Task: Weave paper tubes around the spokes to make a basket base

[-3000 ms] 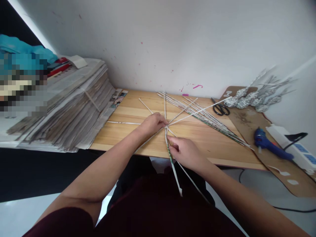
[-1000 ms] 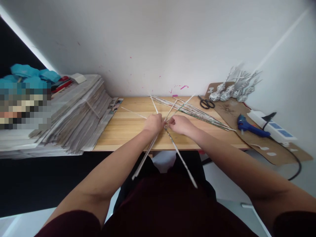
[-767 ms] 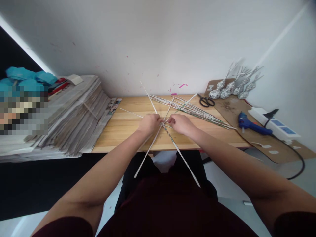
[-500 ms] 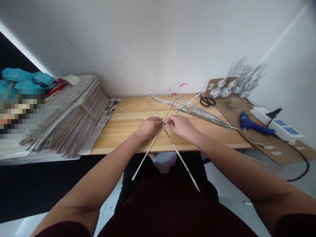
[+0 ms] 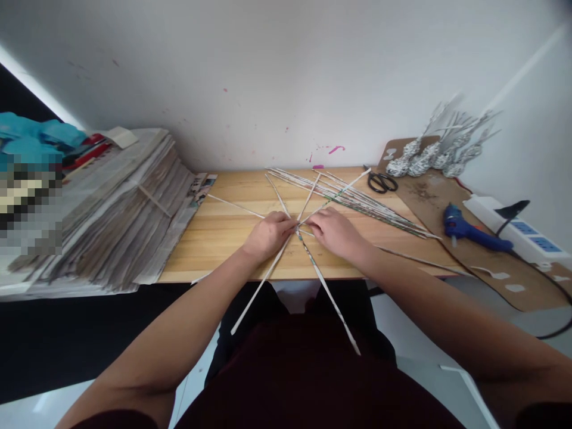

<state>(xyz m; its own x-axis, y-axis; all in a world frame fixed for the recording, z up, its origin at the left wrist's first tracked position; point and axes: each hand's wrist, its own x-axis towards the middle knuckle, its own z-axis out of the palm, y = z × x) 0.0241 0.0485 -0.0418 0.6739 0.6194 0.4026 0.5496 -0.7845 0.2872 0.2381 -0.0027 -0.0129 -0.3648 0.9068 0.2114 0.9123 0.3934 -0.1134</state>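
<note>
Several thin rolled-paper tubes [image 5: 319,268] cross at one point over the wooden table, fanning out like spokes. My left hand [image 5: 270,232] pinches the tubes at the left of the crossing, its thumb and fingers pressed together. Just right of the crossing, my right hand [image 5: 333,229] is closed with curled fingers on a paper tube; its fingertips partly hide what they grip. Two spokes reach past the table's front edge toward my lap. Behind my hands lies a loose bundle of more paper tubes [image 5: 379,208].
Black scissors [image 5: 382,182] lie behind the bundle. On the right, a brown board [image 5: 420,193] carries a blue glue gun [image 5: 473,229], beside a white power strip [image 5: 522,229] and woven paper pieces [image 5: 424,158]. A tall newspaper stack [image 5: 134,208] stands on the left.
The view has shifted slightly. My right hand has moved a little away from the crossing, to the right. More of a tube now shows beyond my right forearm, and a tube end shows by my left forearm.
</note>
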